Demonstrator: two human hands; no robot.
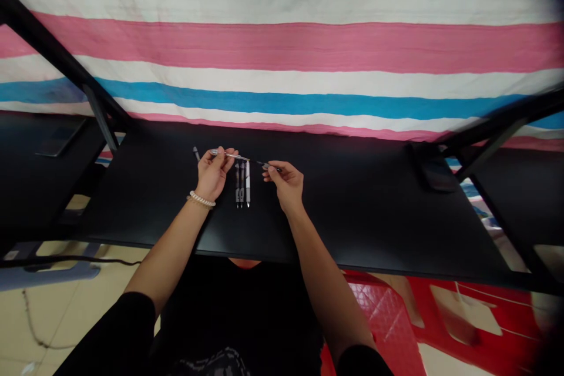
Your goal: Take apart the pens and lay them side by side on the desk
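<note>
Left hand (pixel 212 175) pinching a silvery pen part (pixel 233 156) near frame centre, right hand (pixel 289 186) gripping a dark pen part (pixel 263 165) just right of it, three pens (pixel 242 185) on the worktop (pixel 374 205) below

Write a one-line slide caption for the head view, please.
Left hand and right hand hold slim pen parts above a black table, near three pens side by side.

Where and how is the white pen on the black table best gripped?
Probably pinch the white pen by its grey section near the tip, from the person's right: two dark pens lie close along its left.
</note>
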